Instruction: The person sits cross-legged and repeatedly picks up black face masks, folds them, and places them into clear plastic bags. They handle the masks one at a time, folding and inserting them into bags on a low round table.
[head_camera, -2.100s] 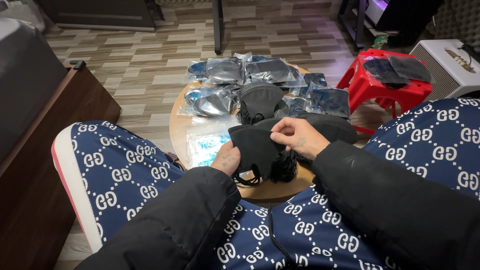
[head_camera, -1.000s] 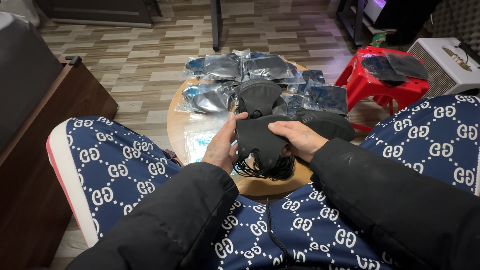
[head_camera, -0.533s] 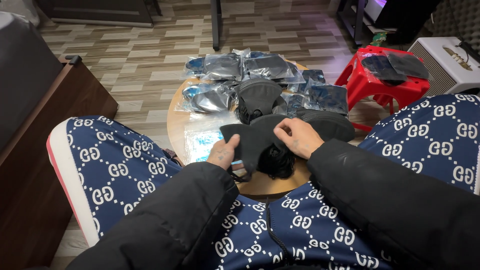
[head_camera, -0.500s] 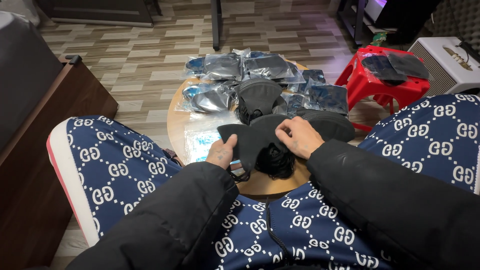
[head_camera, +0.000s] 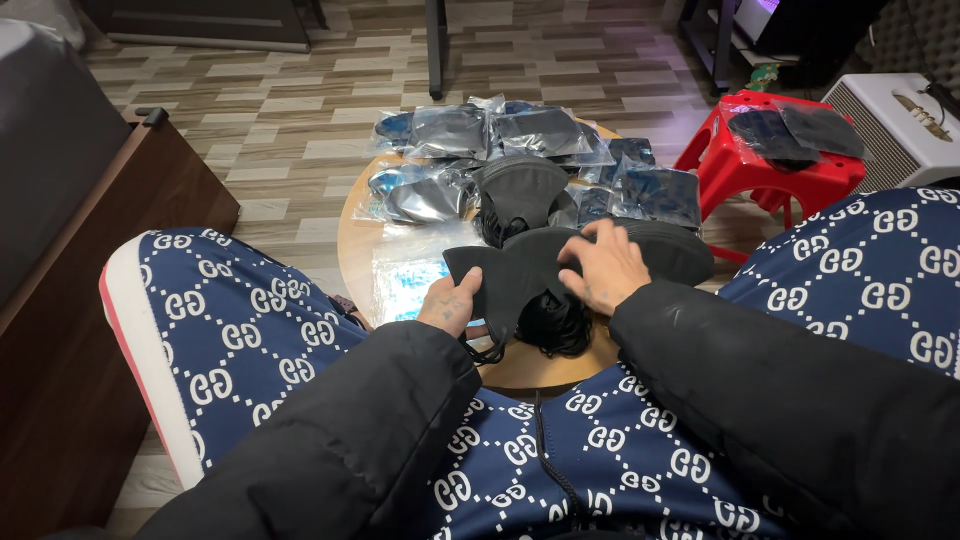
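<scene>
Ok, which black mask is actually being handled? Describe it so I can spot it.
Find the round wooden table between the knees. At its near edge, the left hand pinches a flat black mask while the right hand rests on it. Unlike the bagged masks behind, it is unwrapped.

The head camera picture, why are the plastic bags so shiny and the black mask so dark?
In the head view, room light bounces off the clear plastic bags, leaving white glare patches; the black mask is matte, so its folds almost vanish. The left hand is sharp, while the right hand looks slightly smeared at the fingertips. A purple glow tints the floor at the upper right.
</scene>
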